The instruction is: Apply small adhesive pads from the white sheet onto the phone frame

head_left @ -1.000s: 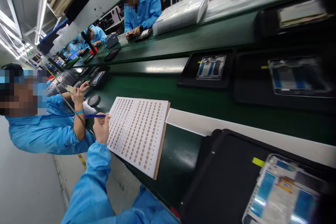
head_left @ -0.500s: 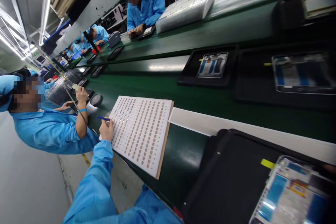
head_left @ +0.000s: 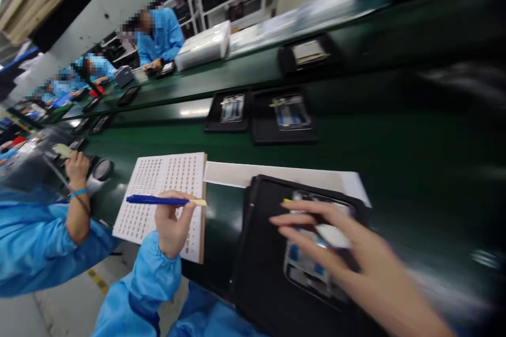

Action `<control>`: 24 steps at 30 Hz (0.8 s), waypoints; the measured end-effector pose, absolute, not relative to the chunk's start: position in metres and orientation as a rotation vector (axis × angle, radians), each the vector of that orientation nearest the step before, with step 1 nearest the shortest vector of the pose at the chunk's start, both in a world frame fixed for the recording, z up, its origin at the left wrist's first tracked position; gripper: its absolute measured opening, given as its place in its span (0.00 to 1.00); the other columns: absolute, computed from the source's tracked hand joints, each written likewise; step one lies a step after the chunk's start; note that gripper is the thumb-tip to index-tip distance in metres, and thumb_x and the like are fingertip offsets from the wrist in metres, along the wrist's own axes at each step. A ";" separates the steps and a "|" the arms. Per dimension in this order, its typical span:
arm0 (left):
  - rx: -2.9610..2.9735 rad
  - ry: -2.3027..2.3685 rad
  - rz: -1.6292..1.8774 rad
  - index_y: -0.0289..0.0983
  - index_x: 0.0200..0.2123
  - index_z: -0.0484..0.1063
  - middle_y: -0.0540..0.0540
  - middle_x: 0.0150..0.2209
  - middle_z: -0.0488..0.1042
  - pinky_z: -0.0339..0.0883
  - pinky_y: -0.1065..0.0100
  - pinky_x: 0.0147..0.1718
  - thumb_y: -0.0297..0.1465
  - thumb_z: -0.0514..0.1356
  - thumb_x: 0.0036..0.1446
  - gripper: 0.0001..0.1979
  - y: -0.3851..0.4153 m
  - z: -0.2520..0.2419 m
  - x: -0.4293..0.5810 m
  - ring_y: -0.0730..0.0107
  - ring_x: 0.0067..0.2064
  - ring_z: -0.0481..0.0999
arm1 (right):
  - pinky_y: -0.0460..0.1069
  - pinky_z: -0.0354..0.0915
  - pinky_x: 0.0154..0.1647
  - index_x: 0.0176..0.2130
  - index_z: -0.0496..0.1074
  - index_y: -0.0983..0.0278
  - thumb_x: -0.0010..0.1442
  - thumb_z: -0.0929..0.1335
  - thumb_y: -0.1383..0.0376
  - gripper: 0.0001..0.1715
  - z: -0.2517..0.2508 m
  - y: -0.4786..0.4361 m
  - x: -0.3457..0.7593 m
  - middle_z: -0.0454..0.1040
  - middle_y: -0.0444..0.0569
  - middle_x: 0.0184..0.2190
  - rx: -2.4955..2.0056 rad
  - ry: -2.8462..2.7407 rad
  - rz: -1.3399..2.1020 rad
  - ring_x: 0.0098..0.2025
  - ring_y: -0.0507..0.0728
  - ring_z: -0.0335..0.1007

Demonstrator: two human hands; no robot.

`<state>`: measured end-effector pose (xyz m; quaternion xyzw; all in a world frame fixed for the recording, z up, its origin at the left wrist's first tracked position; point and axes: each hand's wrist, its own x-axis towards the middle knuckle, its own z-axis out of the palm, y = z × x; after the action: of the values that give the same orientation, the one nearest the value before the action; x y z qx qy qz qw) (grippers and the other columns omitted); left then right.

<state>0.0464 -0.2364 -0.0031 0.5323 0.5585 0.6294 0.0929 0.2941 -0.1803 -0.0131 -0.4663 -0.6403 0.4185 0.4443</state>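
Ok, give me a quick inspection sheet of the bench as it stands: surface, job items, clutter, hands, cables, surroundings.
Surface: dark green conveyor belt, glossy; a white strip lies across it.
Job's things: black tray holding a phone frame; white perforated sheet on a brown backing board, beside the tray.
Clutter: two more black trays further along the belt, each with a part in it.
Grips: left hand shut on a blue pen-like tool over the sheet; right hand open, fingers spread above the phone frame, blurred.
Cables: thin dark cord by a co-worker's hand.
Surroundings: co-workers in blue coats along the line; white stack opposite.
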 end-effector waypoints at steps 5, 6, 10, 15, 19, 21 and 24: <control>1.928 1.299 1.732 0.38 0.35 0.68 0.49 0.31 0.77 0.75 0.67 0.34 0.26 0.64 0.57 0.06 -0.214 0.005 0.110 0.69 0.34 0.79 | 0.54 0.73 0.43 0.45 0.69 0.59 0.57 0.71 0.53 0.20 -0.004 -0.192 0.277 0.78 0.48 0.34 -0.967 -1.373 1.359 0.38 0.60 0.77; 1.971 1.264 1.712 0.39 0.35 0.68 0.49 0.31 0.78 0.75 0.68 0.34 0.25 0.64 0.57 0.06 -0.211 0.005 0.117 0.69 0.34 0.79 | 0.54 0.73 0.43 0.45 0.69 0.59 0.57 0.71 0.54 0.19 -0.006 -0.194 0.277 0.78 0.48 0.34 -0.957 -1.310 1.356 0.38 0.60 0.76; 2.047 1.226 1.652 0.39 0.35 0.70 0.48 0.31 0.78 0.75 0.66 0.35 0.24 0.64 0.57 0.06 -0.200 0.003 0.132 0.68 0.34 0.80 | 0.53 0.73 0.41 0.44 0.68 0.57 0.56 0.72 0.56 0.17 -0.017 -0.197 0.281 0.76 0.45 0.32 -0.953 -1.151 1.276 0.36 0.60 0.75; 2.029 1.217 1.633 0.39 0.36 0.70 0.49 0.32 0.78 0.75 0.68 0.35 0.24 0.64 0.56 0.07 -0.196 -0.001 0.144 0.68 0.34 0.80 | 0.52 0.72 0.39 0.43 0.67 0.54 0.57 0.71 0.58 0.14 -0.018 -0.194 0.287 0.75 0.44 0.31 -0.970 -1.063 1.219 0.35 0.60 0.74; 1.879 1.289 1.631 0.38 0.32 0.70 0.50 0.30 0.76 0.74 0.68 0.36 0.25 0.65 0.54 0.06 -0.193 -0.001 0.154 0.69 0.33 0.79 | 0.53 0.71 0.35 0.40 0.67 0.57 0.55 0.71 0.56 0.15 -0.015 -0.194 0.286 0.73 0.44 0.29 -1.014 -0.999 1.194 0.32 0.59 0.72; 1.686 1.336 1.615 0.37 0.31 0.69 0.51 0.28 0.76 0.74 0.70 0.35 0.27 0.66 0.52 0.08 -0.189 0.000 0.160 0.70 0.32 0.79 | 0.52 0.70 0.33 0.39 0.67 0.58 0.55 0.71 0.55 0.15 -0.014 -0.194 0.286 0.73 0.44 0.28 -1.052 -0.984 1.184 0.30 0.58 0.70; 1.348 1.317 1.536 0.37 0.32 0.66 0.53 0.26 0.75 0.74 0.72 0.29 0.31 0.67 0.51 0.11 -0.184 0.003 0.165 0.72 0.27 0.78 | 0.50 0.68 0.32 0.39 0.65 0.59 0.57 0.70 0.55 0.15 -0.017 -0.191 0.296 0.73 0.44 0.29 -1.116 -1.044 1.108 0.29 0.56 0.69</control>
<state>0.1653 -0.1839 0.0030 0.5199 0.5078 0.5924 0.3477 0.2961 -0.1905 -0.0165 -0.4790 -0.4479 0.4751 0.5867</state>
